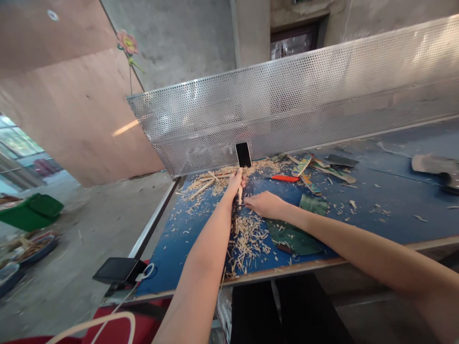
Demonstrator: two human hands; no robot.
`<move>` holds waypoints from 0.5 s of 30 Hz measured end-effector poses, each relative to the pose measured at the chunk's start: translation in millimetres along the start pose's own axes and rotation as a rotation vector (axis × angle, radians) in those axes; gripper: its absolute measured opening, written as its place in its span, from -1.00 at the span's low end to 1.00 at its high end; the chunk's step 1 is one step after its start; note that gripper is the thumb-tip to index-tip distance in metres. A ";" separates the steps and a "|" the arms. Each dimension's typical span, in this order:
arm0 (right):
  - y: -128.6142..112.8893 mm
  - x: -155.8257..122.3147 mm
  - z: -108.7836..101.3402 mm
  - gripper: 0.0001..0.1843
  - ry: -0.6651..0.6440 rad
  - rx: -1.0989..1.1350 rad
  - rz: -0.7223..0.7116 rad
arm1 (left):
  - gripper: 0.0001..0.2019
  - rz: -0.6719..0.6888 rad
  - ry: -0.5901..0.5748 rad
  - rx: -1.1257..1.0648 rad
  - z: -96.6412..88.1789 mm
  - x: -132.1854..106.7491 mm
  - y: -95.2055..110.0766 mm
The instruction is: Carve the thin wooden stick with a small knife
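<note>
left hand [236, 182]: clasped around wood strip [240, 194], which juts out nearward
right hand [264, 205]: pinching thin dark tool [241, 205] at strip's near end
shavings [249, 239]: heaped nearer than strip

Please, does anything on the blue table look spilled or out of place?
Yes. Wood shavings lie scattered over the blue table, heaped near its front edge, so it looks littered. Also, a phone stands propped up before the perforated panel, with shavings around its foot, perhaps an odd place.
</note>
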State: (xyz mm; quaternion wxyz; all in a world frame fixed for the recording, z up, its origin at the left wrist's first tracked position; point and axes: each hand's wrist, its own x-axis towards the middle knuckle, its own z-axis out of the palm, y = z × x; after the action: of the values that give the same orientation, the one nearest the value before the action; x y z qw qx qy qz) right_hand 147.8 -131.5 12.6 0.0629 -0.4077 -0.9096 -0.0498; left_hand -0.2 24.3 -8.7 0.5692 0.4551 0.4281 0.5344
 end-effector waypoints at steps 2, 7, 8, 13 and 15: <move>-0.3 -0.6 -1.1 -0.71 0.008 0.033 -0.001 | -0.66 0.004 0.002 0.006 -0.2 0.0 0.8; 1.2 -5.3 -4.3 -0.75 0.039 0.117 -0.033 | -0.66 0.002 -0.053 -0.054 -4.6 -0.4 3.3; 1.7 -6.2 -5.0 -0.75 0.040 0.124 -0.032 | -0.66 -0.001 -0.058 -0.073 -5.8 -0.6 3.7; 7.3 -6.5 -6.1 -0.72 0.048 0.156 -0.043 | -0.73 -0.020 -0.066 -0.134 -8.0 0.4 2.8; 10.6 -4.2 -4.3 -0.68 0.035 0.161 -0.039 | -0.72 -0.029 -0.058 -0.130 -6.6 2.0 1.1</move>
State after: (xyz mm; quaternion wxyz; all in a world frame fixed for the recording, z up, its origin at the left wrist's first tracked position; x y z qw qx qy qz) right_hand 158.8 -128.2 16.7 0.1102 -0.3826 -0.9172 0.0151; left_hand -6.7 26.7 -9.1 0.6176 0.4263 0.3824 0.5391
